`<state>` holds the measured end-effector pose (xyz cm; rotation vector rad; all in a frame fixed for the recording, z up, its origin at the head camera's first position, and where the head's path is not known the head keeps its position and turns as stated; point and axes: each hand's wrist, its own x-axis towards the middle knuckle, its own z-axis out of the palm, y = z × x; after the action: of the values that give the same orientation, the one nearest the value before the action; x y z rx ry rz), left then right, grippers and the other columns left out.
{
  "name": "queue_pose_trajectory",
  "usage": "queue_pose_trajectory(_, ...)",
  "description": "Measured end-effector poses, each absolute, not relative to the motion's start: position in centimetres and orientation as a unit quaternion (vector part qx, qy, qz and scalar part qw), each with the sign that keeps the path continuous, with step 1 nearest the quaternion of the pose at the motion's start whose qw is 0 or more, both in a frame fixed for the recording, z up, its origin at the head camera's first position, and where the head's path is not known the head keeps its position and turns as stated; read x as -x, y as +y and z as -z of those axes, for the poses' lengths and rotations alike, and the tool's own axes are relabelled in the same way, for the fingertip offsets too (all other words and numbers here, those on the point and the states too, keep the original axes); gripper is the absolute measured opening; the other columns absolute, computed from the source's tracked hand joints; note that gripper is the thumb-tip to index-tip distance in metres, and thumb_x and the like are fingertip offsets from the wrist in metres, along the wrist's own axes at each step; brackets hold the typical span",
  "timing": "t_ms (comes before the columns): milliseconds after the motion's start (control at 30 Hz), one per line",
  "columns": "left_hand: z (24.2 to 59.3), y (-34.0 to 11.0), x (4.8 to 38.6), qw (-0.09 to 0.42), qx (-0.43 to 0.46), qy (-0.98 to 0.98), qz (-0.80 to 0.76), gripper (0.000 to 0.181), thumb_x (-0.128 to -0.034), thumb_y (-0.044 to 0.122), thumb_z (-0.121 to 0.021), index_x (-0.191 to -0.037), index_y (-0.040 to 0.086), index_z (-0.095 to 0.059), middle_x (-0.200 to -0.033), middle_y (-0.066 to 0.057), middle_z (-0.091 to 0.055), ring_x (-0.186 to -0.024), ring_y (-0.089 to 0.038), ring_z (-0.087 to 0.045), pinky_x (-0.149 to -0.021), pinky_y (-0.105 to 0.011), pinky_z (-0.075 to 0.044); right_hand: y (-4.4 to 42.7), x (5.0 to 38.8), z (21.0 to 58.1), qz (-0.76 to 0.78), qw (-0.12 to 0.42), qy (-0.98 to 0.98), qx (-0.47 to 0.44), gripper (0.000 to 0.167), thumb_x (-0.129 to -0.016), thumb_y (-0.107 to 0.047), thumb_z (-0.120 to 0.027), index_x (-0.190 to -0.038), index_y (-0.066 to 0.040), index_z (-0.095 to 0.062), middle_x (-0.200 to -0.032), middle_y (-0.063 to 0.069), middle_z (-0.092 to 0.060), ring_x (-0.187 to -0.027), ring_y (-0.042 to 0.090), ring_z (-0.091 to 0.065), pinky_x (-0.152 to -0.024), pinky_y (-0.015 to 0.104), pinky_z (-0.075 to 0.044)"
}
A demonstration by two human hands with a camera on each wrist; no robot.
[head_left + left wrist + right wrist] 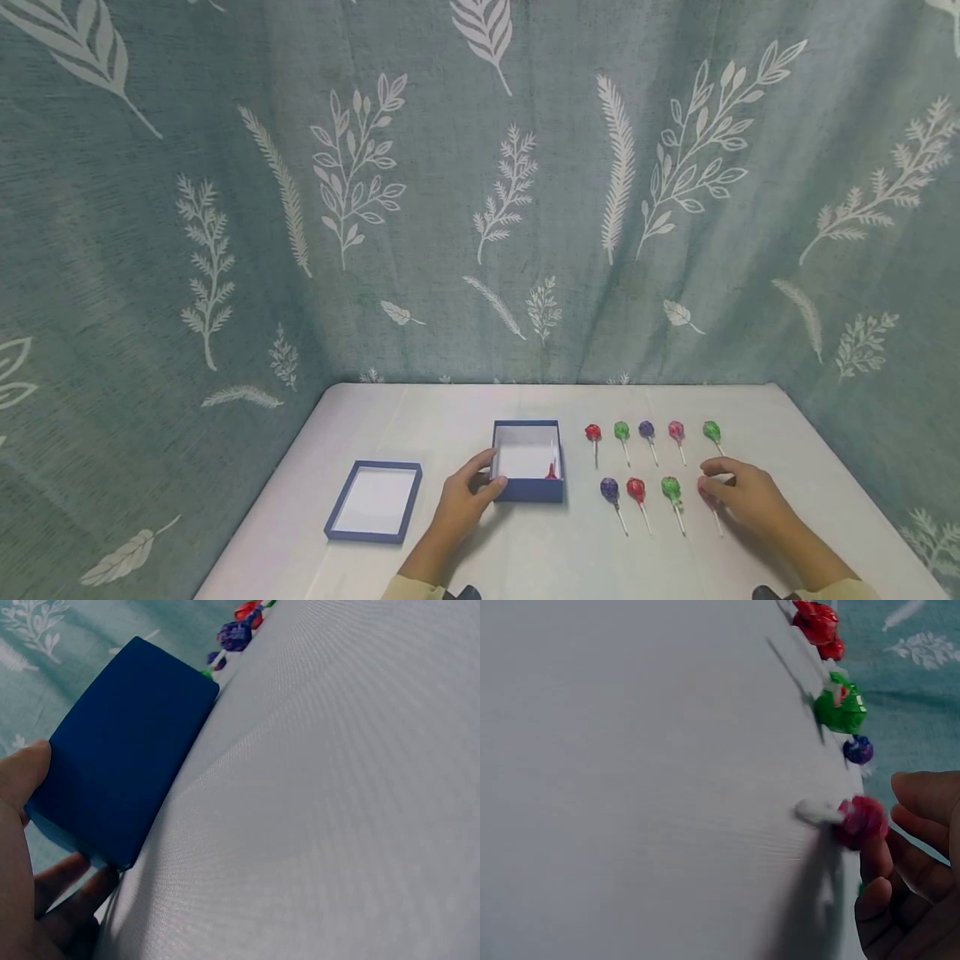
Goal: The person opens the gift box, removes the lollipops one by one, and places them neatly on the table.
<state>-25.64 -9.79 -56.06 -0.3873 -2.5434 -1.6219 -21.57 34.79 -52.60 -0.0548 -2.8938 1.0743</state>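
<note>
My left hand grips the left side of a blue box, thumb at its front corner and fingers along the far left side. A red lollipop shows inside the box's white interior, partly hidden by the front wall. The left wrist view shows the box's plain blue face close up. On the right, my right hand reaches over a pink lollipop, fingertips beside its wrapped head. Thumb and fingers look apart around it. Its white stick points toward the table's near side.
Right of the box, lollipops lie in two rows: red, green, purple, pink and green behind; purple, red and green in front. The blue-rimmed lid lies left.
</note>
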Motion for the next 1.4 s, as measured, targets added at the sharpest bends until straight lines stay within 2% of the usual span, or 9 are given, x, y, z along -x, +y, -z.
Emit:
queue_pose_trajectory(67,56.0,-9.8,25.7,0.049,0.124,-0.835,0.534,0.053,-0.0900,0.038,-0.069,-0.138,0.021,-0.055,-0.131,-0.009,-0.060,-0.113,-0.028,-0.062,-0.092,-0.046,-0.052,34.8,21.9,51.8,-0.345,0.022,-0.938,0.012,0.035,-0.093,-0.025,-0.066,-0.114,0.002,-0.064,-0.099,0.009,-0.068,-0.081,0.020,-0.062,-0.064,0.034,-0.050)
queue_pose_trajectory(267,56.0,-9.8,25.6,0.047,0.128,-0.832,0.538,0.052,-0.0908,0.035,-0.069,-0.139,0.020,-0.055,-0.131,-0.011,-0.060,-0.114,-0.030,-0.061,-0.090,-0.045,-0.054,34.1,23.0,49.7,-0.314,0.015,-0.949,-0.005,0.033,-0.092,-0.023,-0.067,-0.115,0.001,-0.065,-0.106,0.015,-0.067,-0.085,0.023,-0.061,-0.073,0.043,-0.054)
queue_pose_trajectory(400,56.0,-9.8,25.6,0.051,0.129,-0.833,0.536,0.052,-0.0905,0.036,-0.069,-0.138,0.020,-0.055,-0.131,-0.010,-0.060,-0.113,-0.030,-0.061,-0.092,-0.047,-0.052,33.1,23.7,48.8,-0.303,0.008,-0.953,-0.015,0.032,-0.091,-0.021,-0.069,-0.116,-0.001,-0.066,-0.107,0.015,-0.066,-0.080,0.019,-0.059,-0.066,0.035,-0.055)
queue_pose_trajectory(533,56.0,-9.9,25.6,0.056,0.129,-0.832,0.536,0.052,-0.0902,0.036,-0.069,-0.138,0.021,-0.056,-0.130,-0.010,-0.061,-0.113,-0.030,-0.062,-0.093,-0.049,-0.051,31.5,24.5,48.3,-0.293,0.007,-0.955,-0.033,0.030,-0.091,-0.019,-0.069,-0.116,-0.003,-0.067,-0.106,0.012,-0.067,-0.077,0.017,-0.057,-0.062,0.034,-0.055)
queue_pose_trajectory(867,55.9,-9.8,25.7,0.055,0.126,-0.835,0.533,0.054,-0.0894,0.039,-0.069,-0.138,0.019,-0.055,-0.132,-0.008,-0.060,-0.116,-0.030,-0.060,-0.098,-0.051,-0.047,27.0,26.1,47.1,-0.264,-0.015,-0.957,-0.122,0.024,-0.091,-0.020,-0.068,-0.113,-0.010,-0.070,-0.102,0.000,-0.068,-0.087,0.017,-0.060,-0.078,0.042,-0.056)
queue_pose_trajectory(1200,55.9,-9.8,25.7,0.059,0.129,-0.837,0.529,0.055,-0.0896,0.039,-0.069,-0.138,0.017,-0.055,-0.132,-0.008,-0.060,-0.116,-0.031,-0.059,-0.100,-0.055,-0.044,22.2,27.3,46.1,-0.242,-0.023,-0.950,-0.198,0.019,-0.091,-0.019,-0.069,-0.109,-0.013,-0.072,-0.092,-0.010,-0.066,-0.085,0.012,-0.061,-0.077,0.036,-0.055)
queue_pose_trajectory(1400,56.0,-9.8,25.6,0.058,0.128,-0.837,0.529,0.056,-0.0893,0.041,-0.069,-0.138,0.017,-0.055,-0.131,-0.009,-0.060,-0.116,-0.031,-0.059,-0.099,-0.054,-0.045,19.4,27.8,45.2,-0.227,-0.023,-0.938,-0.260,0.016,-0.092,-0.018,-0.068,-0.107,-0.012,-0.071,-0.091,-0.008,-0.067,-0.083,0.012,-0.063,-0.074,0.034,-0.056)
